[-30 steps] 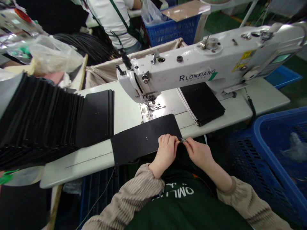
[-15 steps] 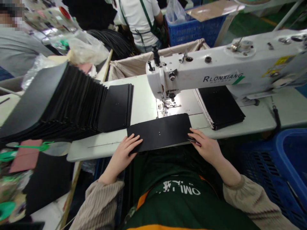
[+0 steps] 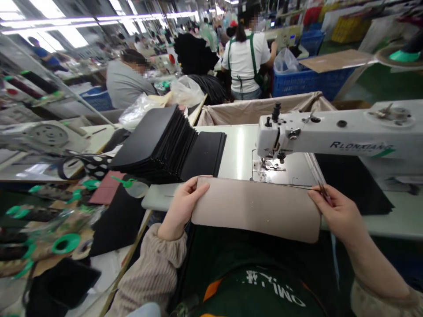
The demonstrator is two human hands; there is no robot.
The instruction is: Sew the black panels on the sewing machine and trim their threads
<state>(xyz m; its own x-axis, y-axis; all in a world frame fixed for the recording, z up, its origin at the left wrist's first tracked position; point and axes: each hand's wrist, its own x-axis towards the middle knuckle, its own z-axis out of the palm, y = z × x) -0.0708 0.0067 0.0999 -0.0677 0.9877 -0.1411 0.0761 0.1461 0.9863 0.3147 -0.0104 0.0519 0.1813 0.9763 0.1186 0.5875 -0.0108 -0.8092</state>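
Observation:
A rectangular panel (image 3: 256, 209), black on its other face, shows its beige side as it is held up in front of the sewing machine. My left hand (image 3: 187, 200) pinches its upper left corner, thumb on the beige face. At the upper right corner my right hand (image 3: 340, 213) grips the panel between thumb and fingers. The same hand also carries a small pointed tool (image 3: 326, 197) with two thin tips; whether it is tweezers or snips I cannot tell. Beyond the panel's top edge is the white sewing machine's needle area (image 3: 266, 164), lit from above.
Left of the machine stands a tall pile of black panels (image 3: 155, 136) beside a low stack (image 3: 206, 152). More black panels (image 3: 350, 180) lie under the machine arm (image 3: 357, 127). Thread spools (image 3: 66, 243) crowd the lower left. Co-workers sit beyond the cloth-lined bin (image 3: 231, 115).
The panel has come up off the table edge and turned from its black face to its beige one. Both hands now pinch its upper corners. The head view has tilted up and swung left.

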